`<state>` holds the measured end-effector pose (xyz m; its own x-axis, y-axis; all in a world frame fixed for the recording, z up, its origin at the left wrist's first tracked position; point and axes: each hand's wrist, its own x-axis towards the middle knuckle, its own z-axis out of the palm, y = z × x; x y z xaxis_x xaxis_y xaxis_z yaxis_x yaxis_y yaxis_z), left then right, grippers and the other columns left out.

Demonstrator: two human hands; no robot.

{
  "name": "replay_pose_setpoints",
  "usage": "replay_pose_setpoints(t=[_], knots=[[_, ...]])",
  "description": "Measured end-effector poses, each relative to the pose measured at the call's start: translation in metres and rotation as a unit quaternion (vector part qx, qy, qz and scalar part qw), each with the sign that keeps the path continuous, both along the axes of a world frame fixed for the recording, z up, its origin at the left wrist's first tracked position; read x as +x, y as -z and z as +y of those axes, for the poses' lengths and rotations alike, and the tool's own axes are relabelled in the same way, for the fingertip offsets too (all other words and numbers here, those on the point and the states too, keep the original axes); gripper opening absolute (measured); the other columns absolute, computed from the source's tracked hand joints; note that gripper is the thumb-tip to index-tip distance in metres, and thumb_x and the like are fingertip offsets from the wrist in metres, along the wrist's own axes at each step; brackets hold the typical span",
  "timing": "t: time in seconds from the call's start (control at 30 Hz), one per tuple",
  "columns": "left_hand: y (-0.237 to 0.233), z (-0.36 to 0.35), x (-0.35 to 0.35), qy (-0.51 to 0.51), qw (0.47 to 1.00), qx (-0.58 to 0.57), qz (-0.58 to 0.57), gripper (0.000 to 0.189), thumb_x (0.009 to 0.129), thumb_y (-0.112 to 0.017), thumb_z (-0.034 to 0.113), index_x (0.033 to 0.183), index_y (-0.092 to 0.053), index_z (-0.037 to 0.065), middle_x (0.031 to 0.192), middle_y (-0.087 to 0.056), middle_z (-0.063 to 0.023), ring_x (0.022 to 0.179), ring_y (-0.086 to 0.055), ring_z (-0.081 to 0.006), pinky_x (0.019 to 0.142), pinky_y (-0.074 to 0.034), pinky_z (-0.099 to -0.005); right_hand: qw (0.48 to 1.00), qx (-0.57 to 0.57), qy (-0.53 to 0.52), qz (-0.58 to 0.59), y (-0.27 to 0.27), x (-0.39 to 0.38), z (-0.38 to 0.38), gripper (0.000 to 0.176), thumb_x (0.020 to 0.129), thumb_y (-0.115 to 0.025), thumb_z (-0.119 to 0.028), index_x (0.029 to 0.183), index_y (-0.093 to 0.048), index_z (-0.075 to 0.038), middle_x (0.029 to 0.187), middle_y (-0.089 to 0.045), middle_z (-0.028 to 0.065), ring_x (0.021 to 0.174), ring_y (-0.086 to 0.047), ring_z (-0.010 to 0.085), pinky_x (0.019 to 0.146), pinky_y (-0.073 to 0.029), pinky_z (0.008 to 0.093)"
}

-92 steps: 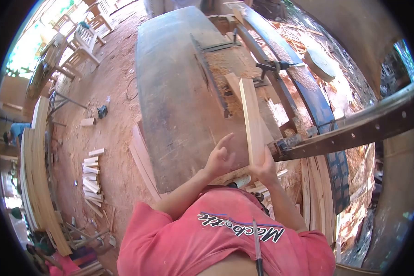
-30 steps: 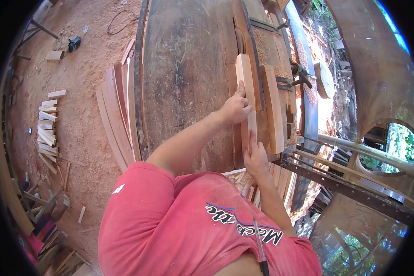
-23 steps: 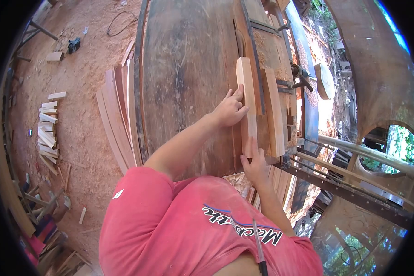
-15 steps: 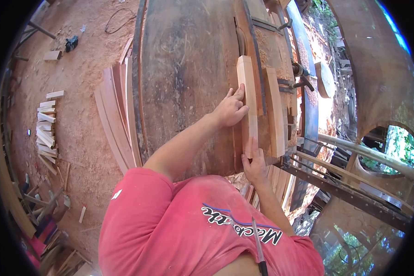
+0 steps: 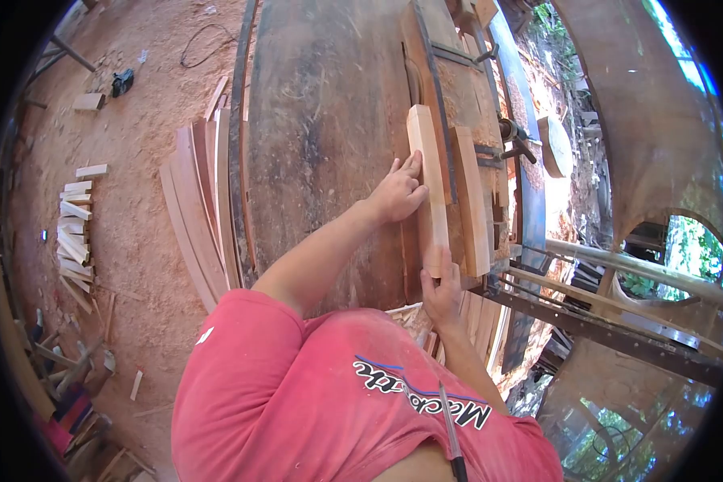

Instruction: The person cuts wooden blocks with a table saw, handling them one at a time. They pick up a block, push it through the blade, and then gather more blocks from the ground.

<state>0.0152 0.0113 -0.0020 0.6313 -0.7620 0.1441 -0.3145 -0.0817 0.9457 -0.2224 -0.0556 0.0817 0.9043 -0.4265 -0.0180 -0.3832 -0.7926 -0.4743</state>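
Note:
A pale, squared wooden batten (image 5: 428,173) lies lengthwise on a worn wooden worktable (image 5: 321,104), alongside a dark-edged guide fence (image 5: 440,104). My left hand (image 5: 398,193) presses on its left side, with the index and middle fingers reaching forward and the thumb against the wood. At the near end, my right hand (image 5: 443,289) holds the batten, its fingers over the top and its thumb at the left. The far end lies close to a narrow slot (image 5: 413,79) in the tabletop. A second pale batten (image 5: 471,201) rests right of the fence.
Clamps (image 5: 516,140) with handles stand at the table's right side, among wood shavings. Long boards (image 5: 191,201) lean along its left edge. Several short offcuts (image 5: 74,233) lie on the dusty ground. A metal rail (image 5: 610,333) crosses at the right.
The whole view has shifted slightly. Both hands keep their places on the batten, and I see no clear movement of it along the fence.

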Motion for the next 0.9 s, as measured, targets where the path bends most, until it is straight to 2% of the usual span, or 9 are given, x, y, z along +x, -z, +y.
replay_pose_setpoints(t=[0.23,0.27,0.43,0.5,0.57,0.63,0.67,0.77,0.9], knots=[[-0.017,-0.002,0.012,-0.001,1.000,-0.020,-0.005,0.052,0.096,-0.044,0.027,0.084,-0.065,-0.019,0.157,-0.020,-0.0316,0.148,-0.019,-0.0418,0.121,-0.010,-0.0530,0.997,-0.006,0.006,-0.076,-0.045,0.012,-0.009,0.055,0.088,-0.066,-0.011,0.138,-0.047,0.004,0.104,-0.058,0.0203,0.092,-0.058,0.0356,0.082,-0.047,0.0440],[-0.019,-0.003,0.014,-0.003,1.000,-0.024,-0.007,0.052,0.096,-0.044,0.027,0.084,-0.066,-0.018,0.157,-0.020,-0.0310,0.148,-0.019,-0.0417,0.121,-0.010,-0.0535,0.994,-0.047,-0.010,-0.100,-0.048,0.013,-0.014,0.052,0.089,-0.066,-0.012,0.136,-0.049,0.004,0.107,-0.059,0.0187,0.093,-0.059,0.0314,0.081,-0.048,0.0405],[-0.031,-0.006,0.024,-0.002,1.000,-0.021,-0.016,0.049,0.096,-0.044,0.025,0.085,-0.066,-0.017,0.157,-0.021,-0.0303,0.148,-0.019,-0.0423,0.120,-0.010,-0.0547,0.993,-0.026,0.017,-0.112,-0.087,0.035,-0.021,0.051,0.090,-0.066,-0.013,0.135,-0.048,0.005,0.119,-0.059,0.0182,0.102,-0.059,0.0249,0.086,-0.049,0.0353],[-0.032,-0.009,0.027,-0.005,1.000,-0.022,-0.021,0.048,0.095,-0.043,0.025,0.086,-0.066,-0.016,0.157,-0.021,-0.0301,0.148,-0.018,-0.0431,0.120,-0.010,-0.0551,0.986,-0.030,0.019,-0.160,-0.103,0.049,-0.023,0.051,0.092,-0.065,-0.013,0.136,-0.047,0.005,0.117,-0.059,0.0180,0.100,-0.059,0.0237,0.083,-0.050,0.0349],[-0.032,-0.012,0.031,-0.033,0.997,-0.054,-0.046,0.047,0.092,-0.042,0.022,0.082,-0.068,-0.016,0.155,-0.027,-0.0309,0.142,-0.027,-0.0466,0.117,-0.015,-0.0615,0.985,-0.044,0.008,-0.166,-0.114,0.059,-0.032,0.050,0.093,-0.063,-0.013,0.136,-0.046,0.006,0.116,-0.060,0.0174,0.100,-0.059,0.0220,0.083,-0.049,0.0339],[-0.036,-0.013,0.035,-0.033,0.997,-0.044,-0.051,0.046,0.091,-0.042,0.021,0.081,-0.068,-0.015,0.156,-0.027,-0.0298,0.140,-0.028,-0.0484,0.117,-0.015,-0.0617,0.990,0.033,0.071,-0.118,-0.129,0.068,-0.036,0.049,0.094,-0.062,-0.012,0.136,-0.046,0.007,0.111,-0.060,0.0143,0.095,-0.058,0.0204,0.084,-0.048,0.0332],[-0.038,-0.013,0.037,-0.034,0.997,-0.034,-0.058,0.045,0.090,-0.042,0.020,0.079,-0.068,-0.014,0.156,-0.027,-0.0287,0.139,-0.029,-0.0502,0.117,-0.016,-0.0620,0.989,0.007,0.033,-0.146,-0.134,0.077,-0.036,0.049,0.095,-0.060,-0.010,0.138,-0.045,0.008,0.098,-0.056,0.0078,0.084,-0.053,0.0152,0.077,-0.047,0.0304],[-0.037,-0.014,0.044,-0.026,0.999,-0.034,-0.033,0.041,0.090,-0.045,0.021,0.077,-0.064,-0.013,0.158,-0.024,-0.0258,0.144,-0.023,-0.0494,0.119,-0.012,-0.0589,0.977,-0.088,-0.032,-0.191,-0.147,0.104,-0.042,0.051,0.096,-0.058,-0.010,0.141,-0.043,0.008,0.090,-0.049,0.0036,0.077,-0.046,0.0110,0.070,-0.043,0.0280],[-0.037,-0.018,0.049,-0.026,0.998,-0.051,-0.019,0.040,0.090,-0.046,0.020,0.073,-0.063,-0.012,0.159,-0.025,-0.0238,0.143,-0.024,-0.0499,0.118,-0.012,-0.0596,0.985,-0.071,0.009,-0.159,-0.168,0.128,-0.043,0.053,0.097,-0.054,-0.010,0.145,-0.041,0.006,0.095,-0.053,0.0069,0.082,-0.050,0.0143,0.076,-0.045,0.0302]])
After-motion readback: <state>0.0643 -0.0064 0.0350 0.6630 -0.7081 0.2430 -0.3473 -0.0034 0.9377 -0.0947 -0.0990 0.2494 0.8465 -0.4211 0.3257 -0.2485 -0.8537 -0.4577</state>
